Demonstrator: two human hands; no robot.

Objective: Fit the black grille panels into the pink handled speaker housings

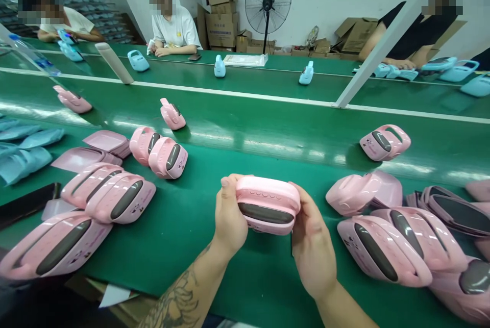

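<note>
My left hand (pixel 229 214) and my right hand (pixel 312 251) hold a pink plastic handheld device (pixel 268 205) between them, gripping its two ends above the green workbench (pixel 184 261). Its dark oval window faces me. More pink devices with dark windows lie to both sides of my hands: a group at the left (pixel 109 198) and a pile at the right (pixel 398 241). The nearest on the right is a hand's width from my right hand. My left forearm has a dark tattoo.
A green conveyor belt (pixel 245 124) with several pink and pale blue devices runs across the view behind a white rail. Seated co-workers (pixel 170 27) work at the far side. Pale blue casings (pixel 23 152), cardboard boxes (pixel 222 17) and a standing fan (pixel 268 4) are present.
</note>
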